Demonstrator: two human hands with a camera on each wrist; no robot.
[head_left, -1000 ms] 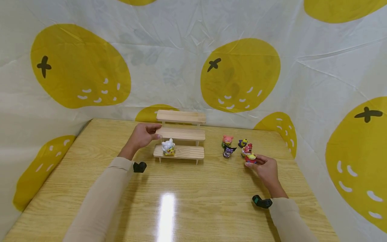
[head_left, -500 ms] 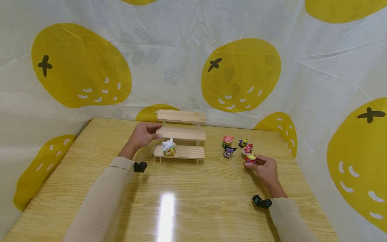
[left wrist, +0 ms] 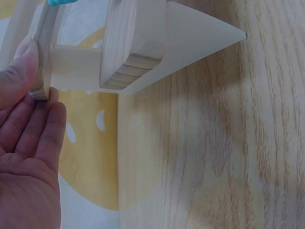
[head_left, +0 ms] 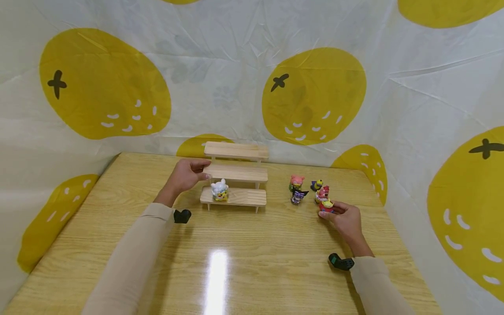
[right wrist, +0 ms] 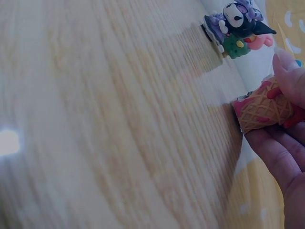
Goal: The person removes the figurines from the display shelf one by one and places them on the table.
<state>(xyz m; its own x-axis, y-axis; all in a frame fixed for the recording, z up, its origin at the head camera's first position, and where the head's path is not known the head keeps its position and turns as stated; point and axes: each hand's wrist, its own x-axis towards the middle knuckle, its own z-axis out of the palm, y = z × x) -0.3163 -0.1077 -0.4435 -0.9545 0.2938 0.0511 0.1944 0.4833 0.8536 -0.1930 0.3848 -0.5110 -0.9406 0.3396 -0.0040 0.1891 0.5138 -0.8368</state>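
At the left end of a three-tier wooden display stand [head_left: 240, 173], my left hand [head_left: 183, 178] pinches the middle plank. The left wrist view shows the thumb on one face of that plank [left wrist: 44, 57] and fingers on the other. A small figurine [head_left: 219, 190] with a fluffy white top sits on the left of the lowest tier. Over on the right, my right hand [head_left: 348, 222] holds a small figurine [head_left: 326, 206] with a yellow top and red parts between thumb and fingers. Its waffle-patterned body [right wrist: 264, 109] shows in the right wrist view, close to the tabletop.
Just beyond my right hand stand a red-and-pink figurine [head_left: 322, 194] and a dark figurine with yellow [head_left: 316, 185]. Left of them are a pink-headed figurine [head_left: 296, 182] and a black-and-purple one [head_left: 299, 197]. A patterned curtain [head_left: 220, 87] borders the wooden table [head_left: 260, 262].
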